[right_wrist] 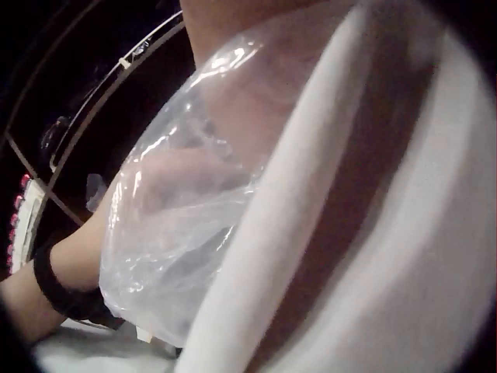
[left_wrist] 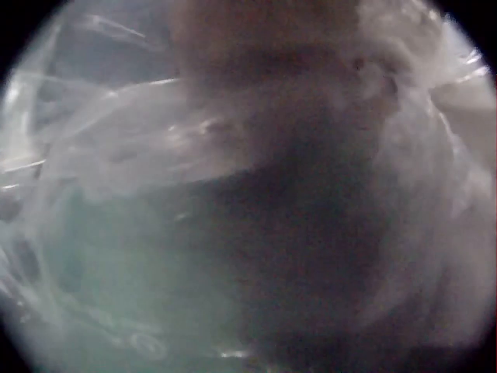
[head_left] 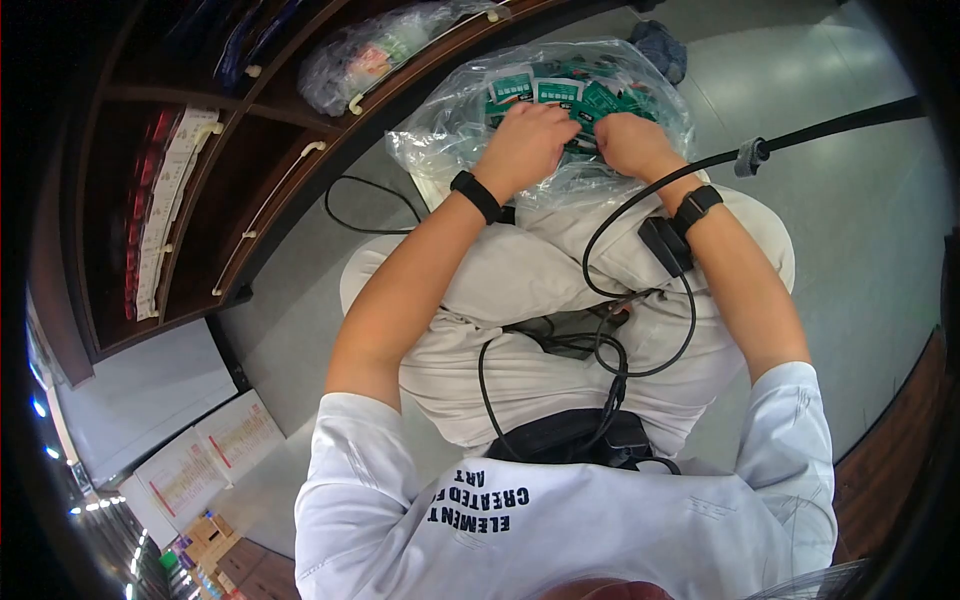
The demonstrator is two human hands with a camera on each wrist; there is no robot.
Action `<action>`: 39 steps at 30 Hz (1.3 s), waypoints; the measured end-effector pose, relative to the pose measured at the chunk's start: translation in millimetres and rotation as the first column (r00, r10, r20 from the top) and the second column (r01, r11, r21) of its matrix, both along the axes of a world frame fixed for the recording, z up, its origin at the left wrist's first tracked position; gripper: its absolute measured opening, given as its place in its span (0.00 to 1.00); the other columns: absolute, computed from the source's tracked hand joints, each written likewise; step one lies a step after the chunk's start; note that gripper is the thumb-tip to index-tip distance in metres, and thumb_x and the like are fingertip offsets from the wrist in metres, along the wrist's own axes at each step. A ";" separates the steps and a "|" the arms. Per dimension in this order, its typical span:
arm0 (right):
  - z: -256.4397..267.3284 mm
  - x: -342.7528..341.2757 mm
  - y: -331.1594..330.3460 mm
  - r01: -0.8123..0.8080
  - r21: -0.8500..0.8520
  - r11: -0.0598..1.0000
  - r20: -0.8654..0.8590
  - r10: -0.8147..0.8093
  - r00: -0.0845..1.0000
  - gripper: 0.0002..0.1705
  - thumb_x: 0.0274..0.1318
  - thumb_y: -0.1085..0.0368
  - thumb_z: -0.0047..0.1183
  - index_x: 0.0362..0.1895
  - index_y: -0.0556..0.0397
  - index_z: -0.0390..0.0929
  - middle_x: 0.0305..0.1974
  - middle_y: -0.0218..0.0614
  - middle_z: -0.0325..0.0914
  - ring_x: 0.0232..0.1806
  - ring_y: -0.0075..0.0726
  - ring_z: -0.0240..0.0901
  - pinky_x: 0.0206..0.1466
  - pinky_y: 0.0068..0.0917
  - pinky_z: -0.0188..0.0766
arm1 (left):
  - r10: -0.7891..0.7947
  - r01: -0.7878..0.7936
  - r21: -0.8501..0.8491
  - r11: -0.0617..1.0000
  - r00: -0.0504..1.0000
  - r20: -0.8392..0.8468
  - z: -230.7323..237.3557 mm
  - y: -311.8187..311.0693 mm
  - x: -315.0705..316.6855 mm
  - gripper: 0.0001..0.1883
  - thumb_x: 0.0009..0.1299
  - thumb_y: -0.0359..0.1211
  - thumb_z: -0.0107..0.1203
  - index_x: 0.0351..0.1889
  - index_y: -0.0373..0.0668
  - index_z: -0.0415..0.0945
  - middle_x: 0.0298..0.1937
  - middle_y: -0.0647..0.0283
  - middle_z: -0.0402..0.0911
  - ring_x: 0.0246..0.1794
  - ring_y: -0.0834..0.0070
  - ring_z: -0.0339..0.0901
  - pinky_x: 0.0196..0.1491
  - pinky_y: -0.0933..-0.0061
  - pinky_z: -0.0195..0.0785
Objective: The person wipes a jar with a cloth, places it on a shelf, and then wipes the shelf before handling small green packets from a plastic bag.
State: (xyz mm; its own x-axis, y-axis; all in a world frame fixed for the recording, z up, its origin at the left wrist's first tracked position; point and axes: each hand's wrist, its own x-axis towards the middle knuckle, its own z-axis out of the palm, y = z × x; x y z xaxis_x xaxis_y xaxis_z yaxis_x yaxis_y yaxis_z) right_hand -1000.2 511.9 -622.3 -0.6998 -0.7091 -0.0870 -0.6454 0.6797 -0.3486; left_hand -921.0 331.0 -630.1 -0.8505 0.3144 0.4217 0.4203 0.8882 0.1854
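A clear plastic bag [head_left: 440,135] lies spread in front of the crossed legs, filled with small green-and-white packets [head_left: 557,92]. My left hand [head_left: 527,145] reaches into it from the left, bent fingers over the packets. From the right comes my right hand [head_left: 635,145], its fingers curled down beside the packets and close to the left hand. The fingertips of both hands are hidden, and I cannot tell whether they hold a packet. In the right wrist view, the bag's clear film [right_wrist: 178,194] covers part of a hand. Blurred film and green fill the left wrist view.
Dark wooden shelving [head_left: 240,110] stands close on the left, with another bagged item [head_left: 375,65] on it. A black cable [head_left: 820,130] crosses above the right forearm, and more cable loops over the lap. Behind the bag lies a grey-blue cloth bundle [head_left: 658,52].
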 end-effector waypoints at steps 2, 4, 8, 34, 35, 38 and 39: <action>-3.7 0.3 1.4 -0.007 0.091 0.996 0.041 0.003 0.999 0.07 0.46 0.66 0.50 0.29 0.47 0.81 0.33 0.45 0.80 0.38 0.54 0.77 0.41 0.43 0.73 | -0.125 0.138 -0.080 0.987 0.981 0.147 -1.2 6.6 2.3 0.08 0.58 0.29 0.53 0.35 0.47 0.81 0.38 0.67 0.77 0.45 0.69 0.74 0.48 0.66 0.63; -10.9 -0.7 1.1 -0.018 0.116 0.993 0.014 0.016 1.000 0.07 0.46 0.67 0.50 0.29 0.47 0.81 0.33 0.45 0.80 0.38 0.54 0.77 0.41 0.43 0.73 | -0.108 0.132 -0.130 0.983 0.979 0.173 -4.4 13.8 6.0 0.08 0.60 0.29 0.52 0.35 0.47 0.81 0.37 0.67 0.77 0.44 0.69 0.74 0.48 0.66 0.63; -17.0 -6.2 0.6 0.030 0.101 0.994 0.069 -0.037 0.997 0.07 0.47 0.65 0.51 0.28 0.48 0.81 0.33 0.45 0.80 0.38 0.55 0.77 0.42 0.44 0.73 | -0.018 0.064 -0.198 0.978 0.974 0.226 -8.8 19.1 10.8 0.10 0.63 0.30 0.50 0.38 0.47 0.81 0.37 0.67 0.78 0.44 0.69 0.75 0.48 0.65 0.64; -5.3 -18.9 -25.0 0.033 -0.132 0.991 -0.302 -0.072 0.951 0.08 0.51 0.65 0.53 0.36 0.47 0.81 0.36 0.39 0.79 0.42 0.49 0.74 0.45 0.42 0.70 | 0.093 -0.097 0.010 0.995 0.973 0.211 -23.9 6.0 8.1 0.32 0.61 0.37 0.58 0.63 0.39 0.62 0.63 0.53 0.66 0.65 0.57 0.61 0.66 0.55 0.52; 1.8 -18.7 -23.1 0.085 -0.303 0.949 -0.236 -0.161 0.958 0.08 0.51 0.66 0.53 0.36 0.49 0.81 0.37 0.41 0.79 0.41 0.51 0.75 0.44 0.43 0.71 | 0.102 -0.107 0.012 0.994 0.967 0.232 -26.7 3.7 7.9 0.34 0.61 0.36 0.58 0.64 0.37 0.59 0.65 0.52 0.65 0.66 0.55 0.60 0.67 0.54 0.51; -1.2 -22.1 -21.0 0.149 -0.510 0.847 -0.114 -0.238 0.965 0.09 0.50 0.66 0.52 0.37 0.49 0.80 0.37 0.45 0.79 0.41 0.54 0.75 0.44 0.43 0.72 | 0.155 -0.183 0.116 0.976 0.964 0.216 -25.6 -1.2 4.3 0.33 0.61 0.36 0.58 0.64 0.34 0.60 0.65 0.51 0.65 0.67 0.54 0.60 0.67 0.54 0.51; -6.2 -24.7 -19.0 0.165 -0.560 0.812 -0.074 -0.247 0.966 0.10 0.49 0.65 0.51 0.38 0.47 0.80 0.38 0.46 0.79 0.42 0.55 0.75 0.44 0.44 0.72 | 0.155 -0.183 0.116 0.976 0.964 0.215 -21.4 -1.8 3.8 0.33 0.61 0.36 0.58 0.64 0.34 0.60 0.65 0.51 0.65 0.67 0.54 0.60 0.67 0.54 0.51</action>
State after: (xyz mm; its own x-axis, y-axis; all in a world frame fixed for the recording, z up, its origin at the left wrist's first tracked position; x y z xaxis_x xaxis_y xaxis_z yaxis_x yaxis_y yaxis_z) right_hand -1024.9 493.0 -628.5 -0.8101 -0.4490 0.3770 -0.5808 0.5268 -0.6206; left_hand -917.3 329.2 -651.5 -0.9585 0.1114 0.2625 0.2074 0.9041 0.3737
